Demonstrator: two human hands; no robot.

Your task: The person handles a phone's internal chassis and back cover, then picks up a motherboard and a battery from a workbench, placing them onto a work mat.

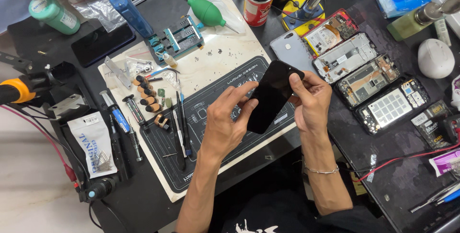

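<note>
A black smartphone [271,95] with a dark screen is held tilted above the repair mat [211,75]. My left hand [226,120] grips its lower left edge, fingers curled along the side. My right hand [310,100] pinches its upper right corner between thumb and fingers. A thin bracelet circles my right wrist.
Screwdrivers and tweezers [181,123] lie on the mat's left part. A blue clamp fixture [176,37] and green air blower [207,12] sit at the mat's far end. Several opened phones [369,77] lie in a row at right. A red cup [258,4] holds tools.
</note>
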